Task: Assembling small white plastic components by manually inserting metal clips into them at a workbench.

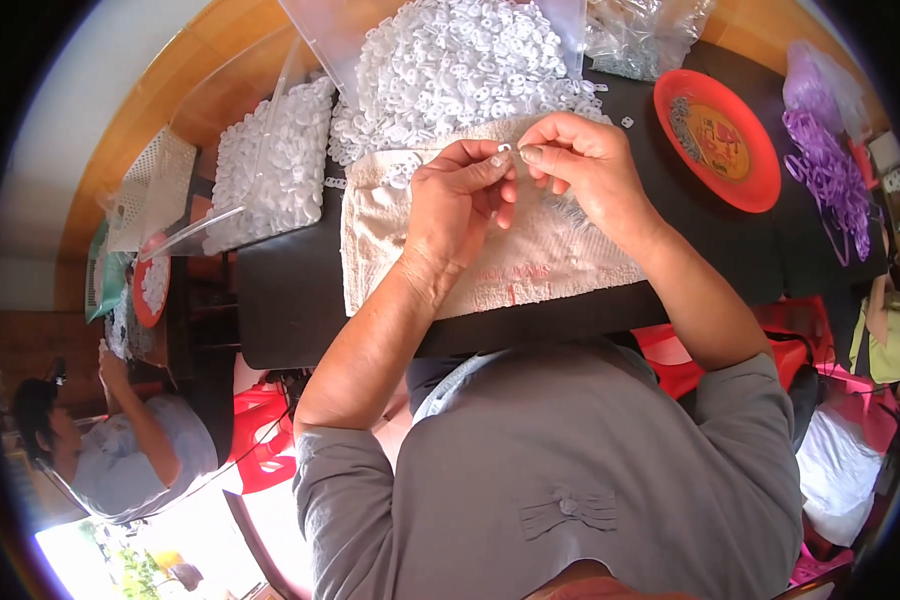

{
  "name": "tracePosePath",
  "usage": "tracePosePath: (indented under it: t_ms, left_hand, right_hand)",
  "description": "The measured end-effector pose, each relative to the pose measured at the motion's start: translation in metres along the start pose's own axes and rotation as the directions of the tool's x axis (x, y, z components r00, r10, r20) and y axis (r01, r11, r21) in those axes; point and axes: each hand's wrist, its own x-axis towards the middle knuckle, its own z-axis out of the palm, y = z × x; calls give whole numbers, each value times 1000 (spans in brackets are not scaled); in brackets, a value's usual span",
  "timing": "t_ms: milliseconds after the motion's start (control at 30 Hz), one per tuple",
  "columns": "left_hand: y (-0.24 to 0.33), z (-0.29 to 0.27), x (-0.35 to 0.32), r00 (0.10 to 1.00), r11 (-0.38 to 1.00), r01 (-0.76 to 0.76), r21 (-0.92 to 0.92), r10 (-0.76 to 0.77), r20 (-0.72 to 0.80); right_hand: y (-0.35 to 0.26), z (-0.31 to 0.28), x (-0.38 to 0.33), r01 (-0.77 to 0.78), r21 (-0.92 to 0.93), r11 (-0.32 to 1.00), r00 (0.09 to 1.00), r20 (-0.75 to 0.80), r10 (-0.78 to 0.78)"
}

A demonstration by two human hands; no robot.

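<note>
My left hand (457, 200) pinches a small white plastic piece (505, 148) between thumb and fingertips, above a beige towel (390, 265) spread on the dark table. Close against it, my right hand (592, 165) has thumb and forefinger pressed together; whatever lies between them is too small to make out. A big heap of similar white plastic pieces (450, 65) spills from a clear bin onto the towel's far edge. A few loose pieces (402, 170) rest on the towel by my left hand.
Left of the heap stands a clear container of white pieces (265, 175). On the right are a red plate (762, 185) with small metal-looking parts, purple straps (825, 165) and a clear plastic bag (645, 40). Another person (135, 450) works at far left.
</note>
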Motion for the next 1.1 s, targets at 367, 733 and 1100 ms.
tracePosePath:
  t_ms: [367, 733, 1100]
  left_hand:
    - [0, 1, -4, 1000, 995, -20, 96, 19, 12]
    - [0, 3, -5, 999, 994, -41, 102, 42, -12]
    - [-1, 3, -6, 998, 995, -52, 84, 56, -43]
  right_hand:
    - [1, 4, 0, 37, -34, 999, 998, -45, -39]
    - [0, 3, -1, 75, -66, 995, 997, -26, -77]
    - [1, 4, -1, 69, -121, 990, 997, -27, -73]
